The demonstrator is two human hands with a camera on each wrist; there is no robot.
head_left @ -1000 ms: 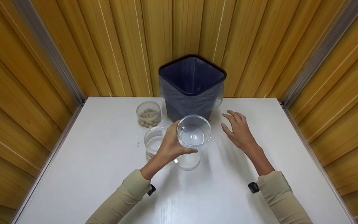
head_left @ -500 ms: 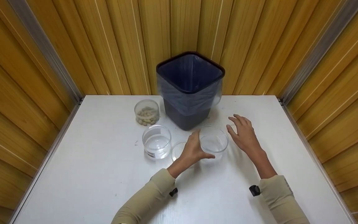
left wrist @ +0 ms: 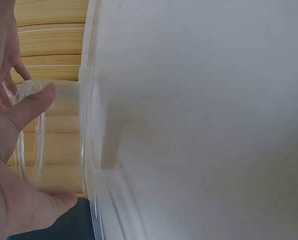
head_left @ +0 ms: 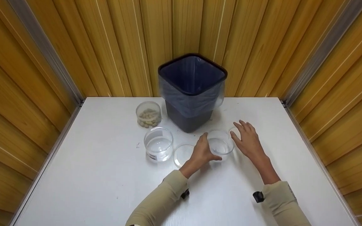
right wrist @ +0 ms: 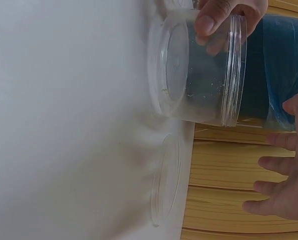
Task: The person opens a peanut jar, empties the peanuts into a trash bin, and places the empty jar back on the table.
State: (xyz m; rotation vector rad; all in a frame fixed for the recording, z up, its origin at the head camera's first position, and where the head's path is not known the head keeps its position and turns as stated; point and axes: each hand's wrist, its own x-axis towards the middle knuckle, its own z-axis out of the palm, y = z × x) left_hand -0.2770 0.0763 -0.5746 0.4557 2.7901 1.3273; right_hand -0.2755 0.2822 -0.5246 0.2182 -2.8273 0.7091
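Clear jar (head_left: 222, 144): upright, mouth up, at or just above the bench (head_left: 90, 172), in front of the bin (head_left: 185, 116) and between the two hands; whether its base fully touches cannot be told. A few specks show inside.
Left hand (head_left: 200, 152): grasps the jar's side, thumb on the near wall, the other fingers round the far one.
Right hand (head_left: 248, 141): released, fingers spread, just beside the jar, holding nothing.
Lids: one flat lid (head_left: 181, 157) lies left of the jar, another clear lid (right wrist: 166, 180) beneath the right hand.
Other jars: a second clear jar (head_left: 159, 153) and a nut jar (head_left: 139, 111) stand farther left.
Step in hand: apparently setting the jar down.
Next move: probably calls for a level base, then loosened left fingers.
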